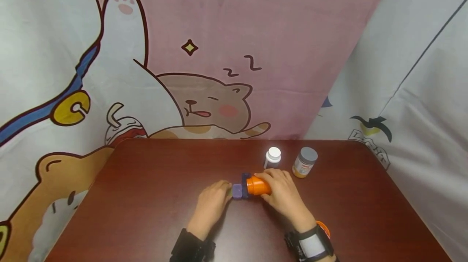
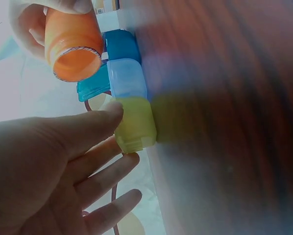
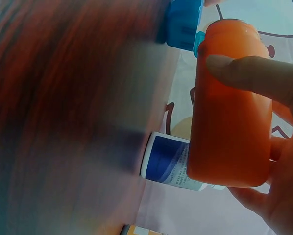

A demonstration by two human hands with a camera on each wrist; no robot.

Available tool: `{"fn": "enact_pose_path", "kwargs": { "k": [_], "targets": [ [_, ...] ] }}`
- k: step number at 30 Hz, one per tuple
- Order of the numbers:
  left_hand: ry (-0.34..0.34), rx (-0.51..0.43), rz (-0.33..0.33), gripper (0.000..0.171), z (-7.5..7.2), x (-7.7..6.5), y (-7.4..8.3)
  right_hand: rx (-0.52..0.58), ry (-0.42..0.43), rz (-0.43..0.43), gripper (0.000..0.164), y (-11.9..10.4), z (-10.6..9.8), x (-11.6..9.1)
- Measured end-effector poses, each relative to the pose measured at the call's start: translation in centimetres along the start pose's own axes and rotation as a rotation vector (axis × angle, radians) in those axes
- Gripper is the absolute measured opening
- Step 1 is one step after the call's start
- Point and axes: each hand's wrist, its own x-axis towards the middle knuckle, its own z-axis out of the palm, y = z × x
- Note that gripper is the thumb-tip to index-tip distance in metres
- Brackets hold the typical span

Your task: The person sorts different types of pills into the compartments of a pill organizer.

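A small pill organizer (image 1: pixel 237 191) with coloured compartments sits on the table. My left hand (image 1: pixel 212 203) pinches its yellow-green end compartment (image 2: pixel 135 122) between thumb and fingers. Beyond that are a pale blue-purple compartment and a darker blue one, whose lid (image 2: pixel 93 85) stands open. My right hand (image 1: pixel 283 193) grips an uncapped orange bottle (image 1: pixel 260 186) around its body. The bottle is tipped on its side, its mouth facing left over the open compartment. No pills can be made out, and the bottle's contents are hidden.
Behind the right hand stands a white bottle (image 1: pixel 273 156) with a dark blue label. To its right is a grey-lidded jar (image 1: pixel 305 162). An orange cap (image 1: pixel 323 228) lies partly hidden by the right wrist. A printed curtain (image 1: pixel 292 50) hangs at the table's far edge.
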Motion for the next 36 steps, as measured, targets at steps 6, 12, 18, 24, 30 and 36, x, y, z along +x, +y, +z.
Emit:
{"fn": "enact_pose_path", "kwargs": {
  "k": [6, 12, 18, 24, 30, 36],
  "targets": [
    [-0.021, -0.039, -0.007, 0.032, -0.24, 0.05, 0.33, -0.014, 0.017, -0.021, 0.058, 0.12, -0.05, -0.08],
    [-0.037, -0.065, -0.024, 0.032, -0.23, 0.16, 0.31, -0.023, 0.019, -0.046, 0.058, 0.06, -0.10, -0.09],
    [-0.032, -0.070, -0.029, 0.032, -0.04, 0.17, 0.16, -0.042, 0.026, -0.064, 0.058, 0.05, -0.05, -0.07],
    [-0.021, -0.064, -0.021, 0.033, -0.02, 0.11, 0.06, -0.058, 0.040, -0.090, 0.060, -0.08, -0.17, -0.08],
    [-0.027, -0.072, -0.024, 0.033, -0.10, 0.06, 0.05, -0.093, 0.039, -0.121, 0.061, -0.16, -0.25, 0.01],
    [-0.029, -0.074, -0.027, 0.033, -0.21, 0.03, 0.04, -0.113, 0.045, -0.147, 0.061, -0.24, -0.12, 0.05]
  ]
}}
